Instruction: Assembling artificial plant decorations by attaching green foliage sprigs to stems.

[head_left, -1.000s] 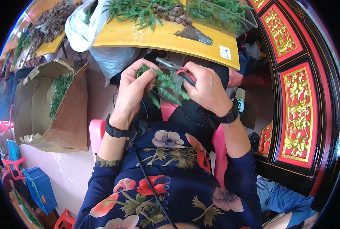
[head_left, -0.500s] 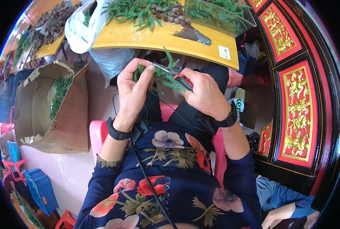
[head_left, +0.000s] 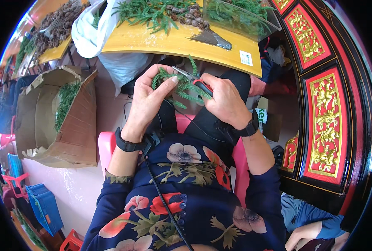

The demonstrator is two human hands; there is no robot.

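Green sprig point(head_left: 185, 88) sits pinched by the left hand point(head_left: 147, 95); the right hand point(head_left: 228, 99) grips pliers point(head_left: 201, 85). A slip could nip the left thumb point(head_left: 166, 86).

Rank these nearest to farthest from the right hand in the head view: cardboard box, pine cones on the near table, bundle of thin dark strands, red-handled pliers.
1. Red-handled pliers: in the right hand.
2. Bundle of thin dark strands: ahead, near the table's front edge.
3. Pine cones: farther back, slightly left.
4. Cardboard box: far left.
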